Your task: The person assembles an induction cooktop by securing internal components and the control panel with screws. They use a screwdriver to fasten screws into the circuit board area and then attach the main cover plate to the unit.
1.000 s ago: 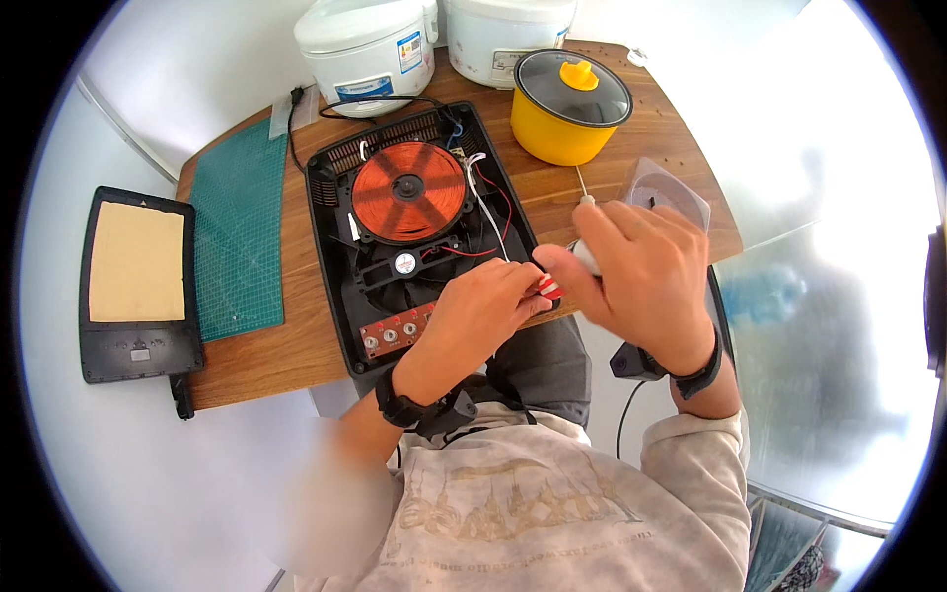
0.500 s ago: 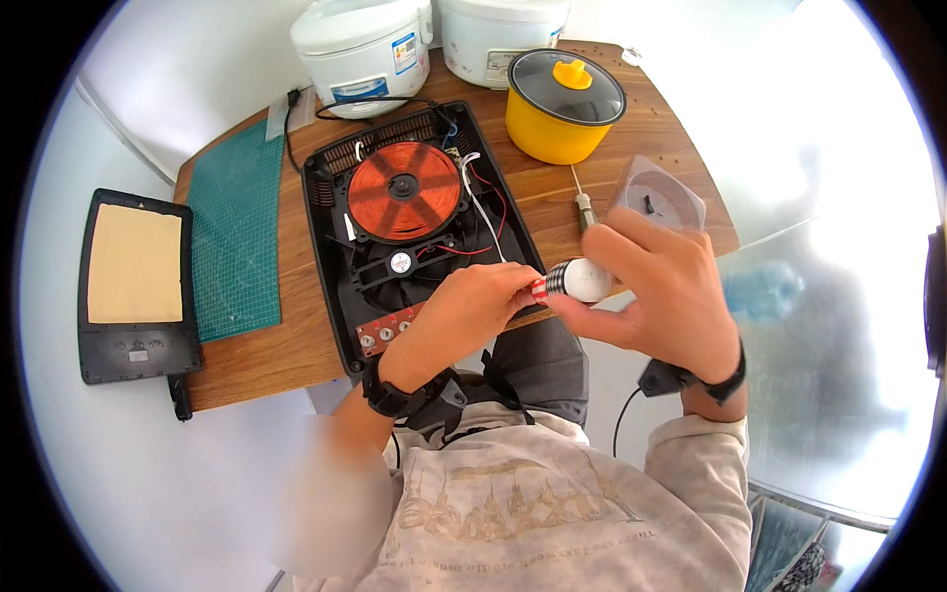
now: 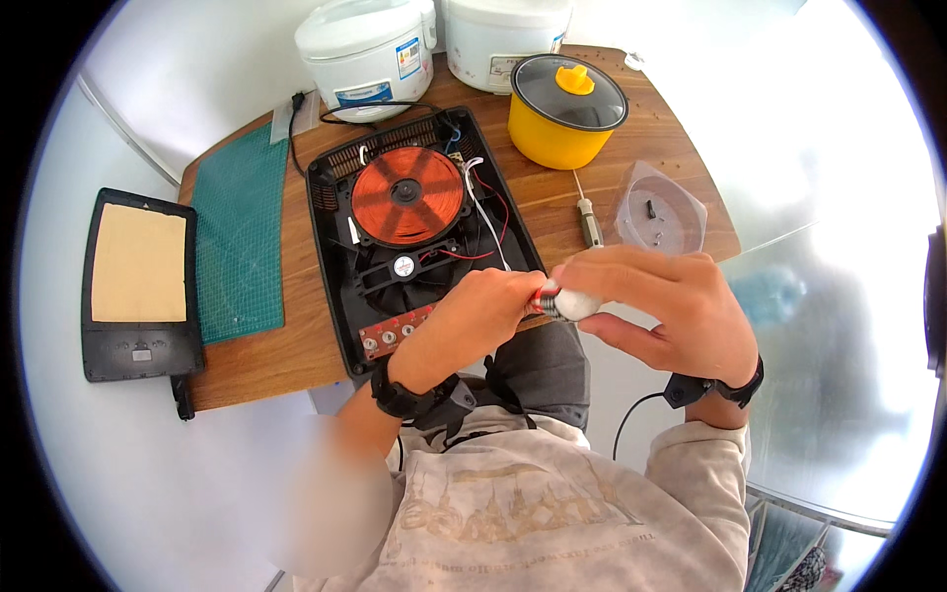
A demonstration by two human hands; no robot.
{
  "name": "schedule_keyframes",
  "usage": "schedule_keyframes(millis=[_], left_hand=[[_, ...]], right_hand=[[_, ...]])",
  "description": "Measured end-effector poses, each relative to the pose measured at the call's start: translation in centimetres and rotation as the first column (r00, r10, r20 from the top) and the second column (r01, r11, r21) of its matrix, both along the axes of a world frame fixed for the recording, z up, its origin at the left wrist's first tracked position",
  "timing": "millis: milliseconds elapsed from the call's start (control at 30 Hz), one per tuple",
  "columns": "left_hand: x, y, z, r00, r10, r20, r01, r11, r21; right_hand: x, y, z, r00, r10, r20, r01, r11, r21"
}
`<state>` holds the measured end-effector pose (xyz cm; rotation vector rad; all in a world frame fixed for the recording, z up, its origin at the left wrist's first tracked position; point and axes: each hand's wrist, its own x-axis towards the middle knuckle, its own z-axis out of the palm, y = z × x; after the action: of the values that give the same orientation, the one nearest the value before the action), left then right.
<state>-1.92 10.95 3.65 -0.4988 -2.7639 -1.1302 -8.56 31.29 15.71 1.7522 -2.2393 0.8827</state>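
My left hand (image 3: 483, 308) pinches the red end of a small bottle-like thing with a ribbed black-and-white band and a rounded white end (image 3: 577, 304). Its exact kind is hard to make out. The fingers of my right hand (image 3: 671, 306) curl over the white end, with the thumb below it. Both hands are at the front right corner of an opened induction cooker (image 3: 330, 242). Inside its black shell are a round copper coil (image 3: 406, 195), a fan (image 3: 402, 266) and a red button board (image 3: 387, 333). A white wire runs from beside the coil toward my left hand.
A screwdriver (image 3: 590, 222) lies beside a clear tray (image 3: 681, 212) holding small dark parts. Behind stand a yellow pot (image 3: 557, 133) with a glass lid and two white rice cookers (image 3: 365, 59) (image 3: 503, 49). At left are a green cutting mat (image 3: 237, 237) and a black-framed panel (image 3: 138, 350).
My right hand has lowered and come in from the right, its fingers now over the white end. The bottle-like thing is tilted more, and the clear tray shows more fully.
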Motion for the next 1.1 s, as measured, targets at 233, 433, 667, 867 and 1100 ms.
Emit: schedule_keyframes(millis=[233,433,667,867,1100], left_hand=[[-0.1,0.9,0.4,0.996,0.041,0.084,-0.06,0.97,0.235],[-0.4,0.4,-0.8,0.992,0.059,0.115,-0.072,0.991,0.109],[-0.5,0.3,-0.5,0.996,-0.048,0.072,0.044,0.997,0.057],[0.2,1.1,-0.4,0.989,-0.026,0.143,0.012,0.995,0.102],[0.1,1.0,-1.1,0.991,-0.073,0.111,0.061,0.993,0.104]], right_hand=[[-0.8,0.2,0.6,0.932,-0.208,-0.296,0.25,0.962,0.113],[0.1,-0.5,1.5,0.995,-0.094,-0.018,0.094,0.996,0.0],[-0.2,0.0,1.1,0.997,-0.043,0.062,0.039,0.997,0.061],[-1.0,1.0,0.4,0.96,-0.24,-0.145,0.27,0.931,0.245],[0.1,0.2,-1.7,0.994,-0.068,0.086,0.07,0.997,-0.027]])
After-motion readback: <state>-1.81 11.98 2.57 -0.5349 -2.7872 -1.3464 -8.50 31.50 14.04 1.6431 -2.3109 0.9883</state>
